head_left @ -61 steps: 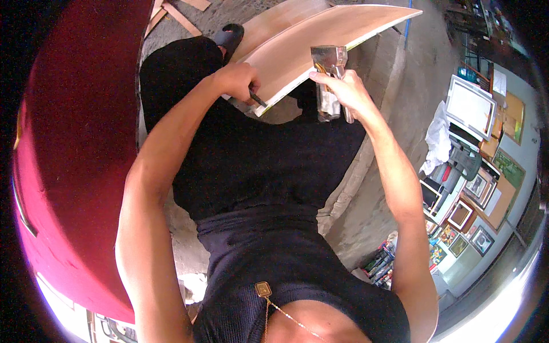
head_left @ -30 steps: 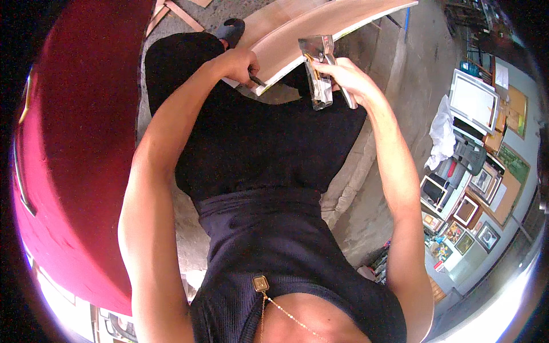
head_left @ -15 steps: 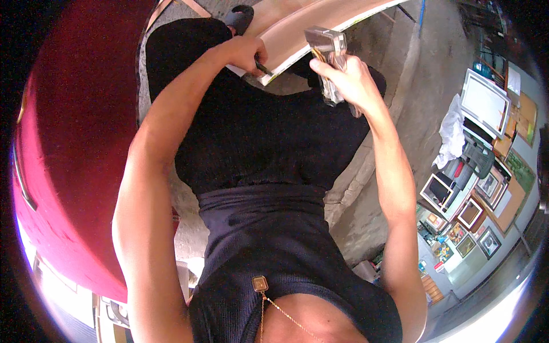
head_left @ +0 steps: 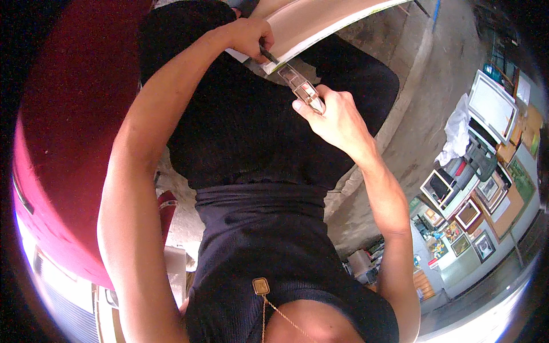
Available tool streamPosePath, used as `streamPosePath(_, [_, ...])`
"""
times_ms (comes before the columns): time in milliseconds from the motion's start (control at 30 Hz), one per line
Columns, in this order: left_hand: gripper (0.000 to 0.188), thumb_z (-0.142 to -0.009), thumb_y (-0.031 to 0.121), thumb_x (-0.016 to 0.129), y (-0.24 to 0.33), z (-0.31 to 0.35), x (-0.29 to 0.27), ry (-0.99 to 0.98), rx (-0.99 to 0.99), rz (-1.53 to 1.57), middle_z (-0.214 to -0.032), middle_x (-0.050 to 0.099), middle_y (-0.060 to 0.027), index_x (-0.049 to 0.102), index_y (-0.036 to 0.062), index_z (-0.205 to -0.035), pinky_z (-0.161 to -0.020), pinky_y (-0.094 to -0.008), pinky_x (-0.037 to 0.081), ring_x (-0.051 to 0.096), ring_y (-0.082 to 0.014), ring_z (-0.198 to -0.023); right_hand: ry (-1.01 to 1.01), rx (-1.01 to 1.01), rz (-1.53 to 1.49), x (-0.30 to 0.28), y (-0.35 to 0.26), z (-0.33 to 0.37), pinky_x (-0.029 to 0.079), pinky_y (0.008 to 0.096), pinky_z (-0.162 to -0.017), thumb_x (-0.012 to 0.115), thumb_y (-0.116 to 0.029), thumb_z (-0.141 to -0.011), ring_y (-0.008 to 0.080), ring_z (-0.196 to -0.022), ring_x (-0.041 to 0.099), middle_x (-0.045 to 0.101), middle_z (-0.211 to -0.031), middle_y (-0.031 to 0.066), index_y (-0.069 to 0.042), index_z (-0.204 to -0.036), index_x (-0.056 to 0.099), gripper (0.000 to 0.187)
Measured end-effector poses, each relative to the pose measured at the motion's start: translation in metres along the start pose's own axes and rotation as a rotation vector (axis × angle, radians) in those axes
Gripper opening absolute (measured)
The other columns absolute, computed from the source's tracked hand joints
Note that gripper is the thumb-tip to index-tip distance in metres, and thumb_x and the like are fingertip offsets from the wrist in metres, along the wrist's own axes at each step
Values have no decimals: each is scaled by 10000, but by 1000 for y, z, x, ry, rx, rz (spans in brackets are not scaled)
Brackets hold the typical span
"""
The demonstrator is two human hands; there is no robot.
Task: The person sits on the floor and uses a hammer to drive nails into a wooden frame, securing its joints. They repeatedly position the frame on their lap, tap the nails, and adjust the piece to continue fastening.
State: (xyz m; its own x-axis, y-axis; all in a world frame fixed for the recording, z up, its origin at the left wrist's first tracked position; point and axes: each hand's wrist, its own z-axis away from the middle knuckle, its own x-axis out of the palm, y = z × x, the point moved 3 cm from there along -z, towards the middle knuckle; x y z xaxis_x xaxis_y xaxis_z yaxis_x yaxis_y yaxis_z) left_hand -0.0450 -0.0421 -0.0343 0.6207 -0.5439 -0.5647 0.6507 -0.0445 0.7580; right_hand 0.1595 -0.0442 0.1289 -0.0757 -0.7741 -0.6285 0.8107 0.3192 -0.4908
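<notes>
A wide, pale brown panel (head_left: 311, 22) with a white edge lies across my knees, one corner pointing toward me. At that corner my left hand (head_left: 249, 39) is closed on a small dark tool (head_left: 269, 55) whose tip touches the white edge; its exact kind is hard to make out. My right hand (head_left: 342, 118) wraps round a silvery metal staple gun (head_left: 301, 87). The gun's front end meets the panel's edge close beside the dark tool. My fingers hide part of its handle.
A large red surface (head_left: 74, 166) stands close on my left. Grey concrete floor (head_left: 366, 188) runs along my right. Farther right are several picture frames (head_left: 469, 214), a white-framed panel (head_left: 493, 106) and a crumpled white plastic sheet (head_left: 456, 131).
My right hand has swung the staple gun left and turned it, bringing it from above my right thigh against the panel's corner. My left hand has shifted slightly, still closed on the dark tool.
</notes>
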Motion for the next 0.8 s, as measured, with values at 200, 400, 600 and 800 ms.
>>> streamPosePath(200, [247,-542,195,809,0,1,1,48,36,13,-711,645,-82,655,78,-695,-640,-403,486,633,-273,-713,-27,9,5,-1,-4,-7,530,456,-622,685,-351,-824,408,-631,646,615,-634,253,51,-765,620,411])
streamPosePath(400, [256,-528,207,815,-3,-2,2,8,6,8,-720,639,-68,660,93,-699,-653,-410,483,632,-275,-748,-36,27,37,1,-1,-12,517,463,-660,678,-369,-826,418,-656,642,610,-629,255,47,-765,624,424])
streamPosePath(600, [261,-522,207,814,-8,-4,7,23,5,10,-711,643,-68,658,87,-694,-637,-406,485,634,-274,-722,-56,43,-1,2,-4,-14,512,463,-631,676,-371,-827,424,-644,642,604,-624,265,56,-760,617,436])
streamPosePath(800, [261,-519,186,805,-3,-2,3,-17,-19,39,-712,649,-72,659,73,-703,-613,-401,487,639,-265,-698,-26,61,6,8,0,-17,528,471,-629,690,-375,-809,425,-653,650,601,-618,271,45,-733,608,434])
